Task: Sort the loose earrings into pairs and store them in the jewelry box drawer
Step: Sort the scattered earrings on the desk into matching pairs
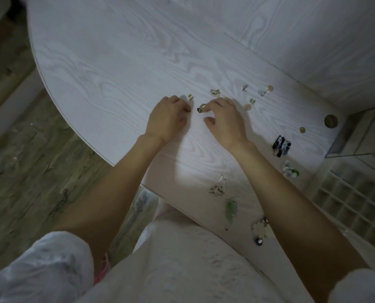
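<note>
head view: the right hand reaches out over the table, fingers curled down, fingertips touching a small dark round earring with a gold rim; whether it pinches the earring i cannot tell. just left of that earring, the left hand rests with fingers bent toward a tiny gold earring lying at its fingertips; its grip cannot be told either. more loose earrings are scattered past the right hand, among them a gold disc one and a pale pair. nearer the body lie a black-and-white piece, a green one and a flower-shaped one. the jewelry box, with its grid of small compartments, stands at the right edge. the table is pale wood grain with a rounded edge; wood plank floor shows on the left.
</note>
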`<state>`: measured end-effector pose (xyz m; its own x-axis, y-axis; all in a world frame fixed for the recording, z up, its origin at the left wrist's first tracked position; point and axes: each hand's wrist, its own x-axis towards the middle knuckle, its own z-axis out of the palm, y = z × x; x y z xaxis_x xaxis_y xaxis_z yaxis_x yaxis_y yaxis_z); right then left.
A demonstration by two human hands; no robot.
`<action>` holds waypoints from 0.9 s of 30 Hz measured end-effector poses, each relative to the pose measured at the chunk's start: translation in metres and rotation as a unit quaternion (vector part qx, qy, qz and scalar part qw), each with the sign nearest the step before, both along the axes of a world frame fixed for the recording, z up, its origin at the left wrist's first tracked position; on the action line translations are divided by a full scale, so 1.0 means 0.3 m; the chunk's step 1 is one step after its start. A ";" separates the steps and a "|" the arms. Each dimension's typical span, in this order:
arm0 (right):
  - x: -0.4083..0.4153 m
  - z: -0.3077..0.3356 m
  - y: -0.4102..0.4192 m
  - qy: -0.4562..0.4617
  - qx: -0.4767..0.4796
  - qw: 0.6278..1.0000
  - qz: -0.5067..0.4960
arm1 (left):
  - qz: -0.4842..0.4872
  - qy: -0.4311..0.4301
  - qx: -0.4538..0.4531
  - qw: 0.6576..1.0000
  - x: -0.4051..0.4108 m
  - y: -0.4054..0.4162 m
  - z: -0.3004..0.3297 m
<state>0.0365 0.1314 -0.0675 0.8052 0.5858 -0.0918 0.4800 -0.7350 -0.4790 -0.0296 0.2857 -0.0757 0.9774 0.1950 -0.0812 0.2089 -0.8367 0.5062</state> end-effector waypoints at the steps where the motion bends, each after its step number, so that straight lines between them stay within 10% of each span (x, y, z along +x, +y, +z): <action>1: -0.001 0.002 -0.009 0.001 0.002 1.000 -0.010 | -0.002 -0.006 -0.008 1.000 -0.014 -0.002 -0.003; 12: 0.026 -0.008 0.011 0.022 0.006 1.000 0.014 | 0.102 -0.089 -0.178 0.975 -0.106 0.013 0.017; 27: -0.083 -0.045 0.090 -0.101 0.019 0.992 0.078 | 0.162 -0.015 -0.105 0.981 -0.203 0.034 -0.015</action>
<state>0.0115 0.1584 -0.0810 0.7048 0.7041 0.0864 0.6750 -0.6282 -0.3870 -0.0906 0.2959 -0.0803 0.8691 0.4787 -0.1247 0.4293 -0.6046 0.6710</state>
